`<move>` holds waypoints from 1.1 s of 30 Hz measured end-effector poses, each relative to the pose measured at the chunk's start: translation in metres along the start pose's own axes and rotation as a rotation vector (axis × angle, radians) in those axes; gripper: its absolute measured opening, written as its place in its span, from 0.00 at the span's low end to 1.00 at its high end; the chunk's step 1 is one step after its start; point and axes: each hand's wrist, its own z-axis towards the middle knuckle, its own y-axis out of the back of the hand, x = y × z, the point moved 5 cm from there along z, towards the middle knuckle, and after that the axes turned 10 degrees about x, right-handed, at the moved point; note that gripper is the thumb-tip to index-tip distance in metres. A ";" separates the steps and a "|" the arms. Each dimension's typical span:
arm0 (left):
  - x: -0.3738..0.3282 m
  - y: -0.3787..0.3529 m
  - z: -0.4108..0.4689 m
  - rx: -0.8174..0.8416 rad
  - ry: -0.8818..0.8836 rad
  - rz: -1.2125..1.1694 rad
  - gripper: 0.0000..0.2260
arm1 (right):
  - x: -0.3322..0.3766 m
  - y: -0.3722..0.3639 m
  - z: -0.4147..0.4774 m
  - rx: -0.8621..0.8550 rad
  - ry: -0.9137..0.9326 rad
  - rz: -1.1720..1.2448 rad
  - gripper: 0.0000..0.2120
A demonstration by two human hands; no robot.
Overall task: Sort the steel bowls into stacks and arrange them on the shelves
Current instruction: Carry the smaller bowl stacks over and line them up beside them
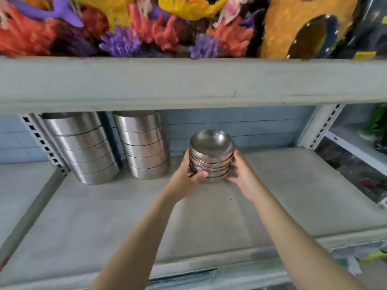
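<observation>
- Item, shelf board (104, 216), nearest: grey, with open surface in front of our hands; we judge it the landing place for the load
- Item, left hand (188, 174): fingers curled round the left flank of the stack of small bowls (212, 158), thumb low across its near side
- Item, right hand (243, 174): fingers curled round the right flank, opposite the left; the stack sits between both palms, gripped low, its top bowl clear above our fingers
- Condition of the stack: several nested steel bowls, upright, mouths up; whether its base touches the board we cannot tell
- Handling note, our judgement: lower it level under even pressure from both sides, seat the base flat, then release both sides together so nothing slides or tips
- Items, left tall stack (83, 147) and right tall stack (144, 145): larger straight-sided steel bowls at the back left of the same board; our stack lies to their right, apart from them
- Item, upper shelf (188, 80), farthest: carries coloured coral ornaments (146, 28)
</observation>
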 end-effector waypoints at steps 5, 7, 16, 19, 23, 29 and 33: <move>0.003 0.001 0.019 -0.086 0.016 0.061 0.40 | 0.009 0.014 0.030 0.145 -0.040 -0.059 0.36; 0.005 0.003 0.024 -0.112 0.021 0.099 0.39 | 0.011 0.017 0.040 0.195 -0.063 -0.071 0.41; -0.005 0.009 0.036 -0.231 0.026 0.151 0.29 | 0.010 0.021 0.067 0.236 -0.106 -0.023 0.30; -0.002 0.006 0.037 -0.220 0.004 0.032 0.32 | 0.013 0.021 0.067 0.265 -0.105 -0.060 0.31; -0.003 0.001 0.036 -0.288 -0.004 0.096 0.32 | 0.016 0.020 0.061 0.284 -0.117 -0.135 0.44; -0.001 0.001 0.033 -0.351 0.018 0.230 0.31 | 0.026 0.017 0.058 0.272 -0.046 -0.191 0.21; -0.005 0.005 0.036 -0.337 0.019 0.266 0.29 | 0.021 0.021 0.066 0.196 -0.095 -0.187 0.25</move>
